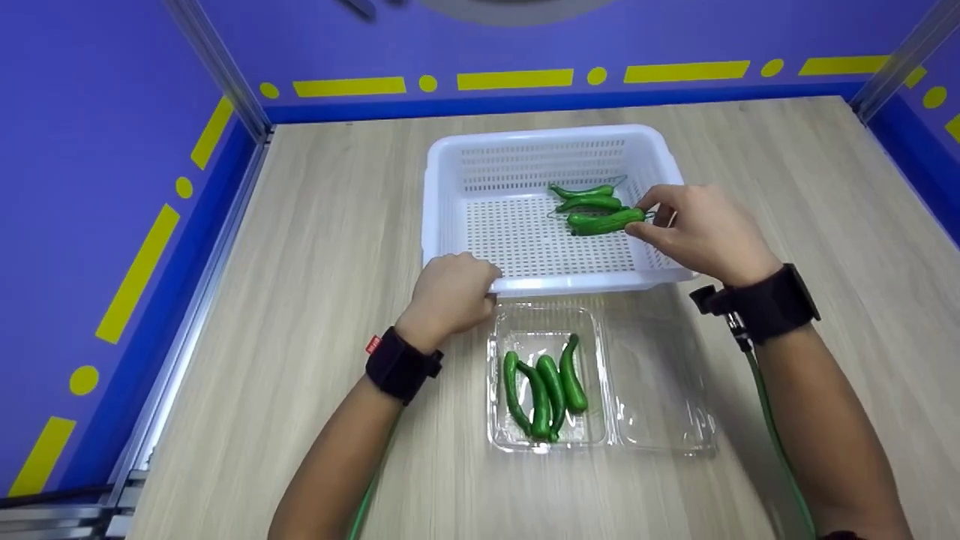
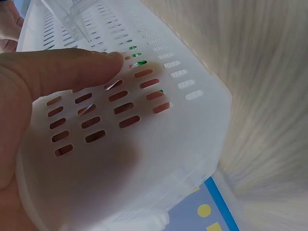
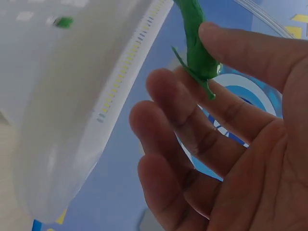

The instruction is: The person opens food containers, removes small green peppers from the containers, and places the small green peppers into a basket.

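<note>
My right hand is over the right side of a white plastic basket, pinching one end of a green chili pepper between thumb and index finger. The right wrist view shows this pepper with its thin stem, the other fingers loosely bent below it. Two more green peppers lie behind it on the basket's floor. My left hand grips the basket's near rim toward its left corner; in the left wrist view its thumb presses the slotted outer wall.
In front of the basket lies a clear plastic clamshell box with several green peppers in its left half. Its transparent lid is folded out flat to the right. Blue panels border the wooden table at the back and sides.
</note>
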`<state>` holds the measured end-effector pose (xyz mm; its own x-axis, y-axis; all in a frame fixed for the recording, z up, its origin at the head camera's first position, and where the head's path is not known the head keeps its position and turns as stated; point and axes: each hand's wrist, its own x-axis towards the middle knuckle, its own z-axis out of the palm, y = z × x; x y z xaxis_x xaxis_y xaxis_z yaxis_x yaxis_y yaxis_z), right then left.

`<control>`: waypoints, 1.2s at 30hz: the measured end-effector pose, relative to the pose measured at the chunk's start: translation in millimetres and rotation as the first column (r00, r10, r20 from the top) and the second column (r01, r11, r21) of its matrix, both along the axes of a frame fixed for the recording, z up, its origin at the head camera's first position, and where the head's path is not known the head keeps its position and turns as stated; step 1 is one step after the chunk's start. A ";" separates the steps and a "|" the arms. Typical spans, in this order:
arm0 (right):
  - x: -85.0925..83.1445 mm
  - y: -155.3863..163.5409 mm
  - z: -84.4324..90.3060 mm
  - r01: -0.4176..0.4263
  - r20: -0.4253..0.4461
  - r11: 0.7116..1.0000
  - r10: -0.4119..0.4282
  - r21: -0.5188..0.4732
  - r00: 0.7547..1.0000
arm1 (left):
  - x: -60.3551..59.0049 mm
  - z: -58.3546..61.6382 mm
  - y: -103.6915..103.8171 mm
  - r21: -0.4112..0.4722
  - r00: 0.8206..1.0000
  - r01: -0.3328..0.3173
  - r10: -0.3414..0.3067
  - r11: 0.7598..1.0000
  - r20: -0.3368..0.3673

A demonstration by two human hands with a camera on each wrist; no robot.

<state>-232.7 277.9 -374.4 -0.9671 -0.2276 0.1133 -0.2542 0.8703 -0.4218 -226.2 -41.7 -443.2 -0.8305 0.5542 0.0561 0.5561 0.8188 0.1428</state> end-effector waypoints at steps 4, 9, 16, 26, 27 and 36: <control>-8.8 -2.1 3.5 -0.023 0.038 0.999 0.022 0.049 0.999 | -0.3 -0.6 -0.6 0.000 1.000 -0.003 0.003 1.000 0.009; -18.2 -4.6 7.3 -0.053 0.075 0.994 0.045 0.100 0.996 | -1.2 0.3 -0.2 -0.005 1.000 -0.005 0.005 1.000 0.020; -31.9 -14.6 12.3 -0.102 0.142 0.980 0.078 0.169 0.987 | -1.4 1.5 -0.6 -0.014 1.000 -0.005 0.005 1.000 0.020; -61.2 -28.4 13.6 -0.148 0.302 0.917 0.031 0.371 0.953 | 0.7 -2.0 -1.3 -0.011 1.000 -0.012 0.012 1.000 0.005; -63.6 -28.8 12.9 -0.151 0.324 0.909 0.018 0.389 0.946 | 0.7 -2.0 -1.2 -0.009 1.000 -0.010 0.010 1.000 0.003; -76.9 -26.0 5.6 -0.138 0.397 0.876 -0.065 0.462 0.915 | 0.1 -0.3 -0.5 0.002 1.000 0.003 -0.003 1.000 0.018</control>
